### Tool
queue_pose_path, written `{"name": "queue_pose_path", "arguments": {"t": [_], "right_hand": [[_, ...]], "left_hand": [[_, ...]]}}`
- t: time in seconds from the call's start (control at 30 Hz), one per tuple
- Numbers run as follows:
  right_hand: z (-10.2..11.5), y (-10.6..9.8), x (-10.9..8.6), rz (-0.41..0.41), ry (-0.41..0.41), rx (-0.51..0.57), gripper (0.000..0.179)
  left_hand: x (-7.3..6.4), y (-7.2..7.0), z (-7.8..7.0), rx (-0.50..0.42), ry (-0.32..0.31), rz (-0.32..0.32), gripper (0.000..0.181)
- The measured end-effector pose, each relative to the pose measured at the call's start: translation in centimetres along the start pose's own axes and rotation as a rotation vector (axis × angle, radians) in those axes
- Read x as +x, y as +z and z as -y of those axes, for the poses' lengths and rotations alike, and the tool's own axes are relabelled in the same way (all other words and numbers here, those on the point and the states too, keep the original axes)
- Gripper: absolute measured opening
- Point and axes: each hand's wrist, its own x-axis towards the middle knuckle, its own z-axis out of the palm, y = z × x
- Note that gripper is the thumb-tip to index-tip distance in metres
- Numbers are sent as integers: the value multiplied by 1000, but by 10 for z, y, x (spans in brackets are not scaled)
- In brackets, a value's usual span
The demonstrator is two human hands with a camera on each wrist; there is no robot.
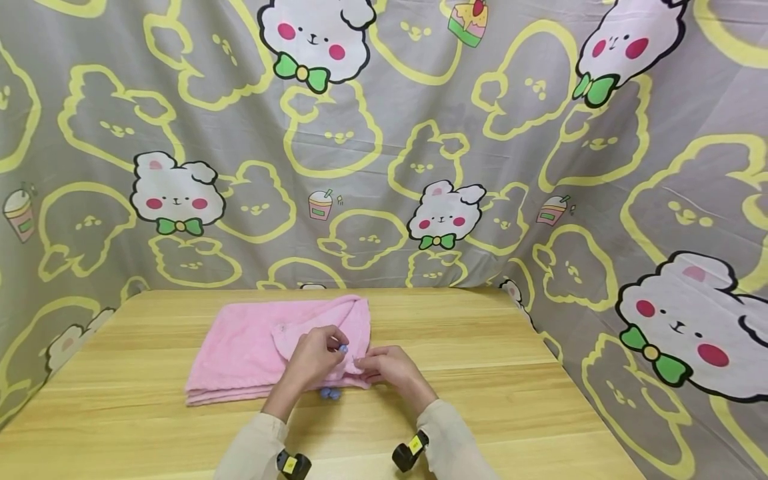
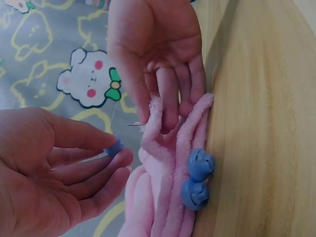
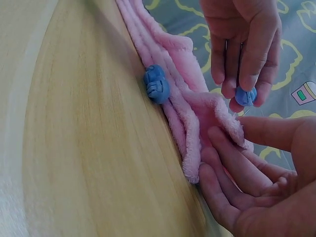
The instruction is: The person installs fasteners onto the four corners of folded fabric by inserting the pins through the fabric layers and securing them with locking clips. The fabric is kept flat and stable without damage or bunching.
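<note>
A folded pink plush cloth (image 1: 240, 347) lies on the table, its near right corner turned back. My left hand (image 1: 315, 360) pinches a small blue rounded piece (image 2: 114, 146) between thumb and fingertips, just above that corner. My right hand (image 1: 396, 370) grips the cloth's edge, thumb on one face and fingers behind. From the fold by the right thumb sticks a thin metal pin (image 2: 132, 125), pointing toward the left hand's blue piece, with a gap between them. Two more blue rounded pieces (image 3: 157, 85) with slotted sides sit side by side against the cloth's front edge.
The wooden table (image 1: 492, 400) extends to both sides of the cloth. A grey curtain (image 1: 372, 153) printed with cartoon animals hangs behind the table and along its sides.
</note>
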Motion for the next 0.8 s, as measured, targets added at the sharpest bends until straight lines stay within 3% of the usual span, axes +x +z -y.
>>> {"name": "queue_pose_path", "arguments": {"t": [0.3,0.8], "right_hand": [[0,0,1,-6,-9,14,17],[-1,1,1,-27,-8,6,18]], "left_hand": [[-1,3,0,-6,31,39,12],[1,6,2,-5,8,50,10]]}}
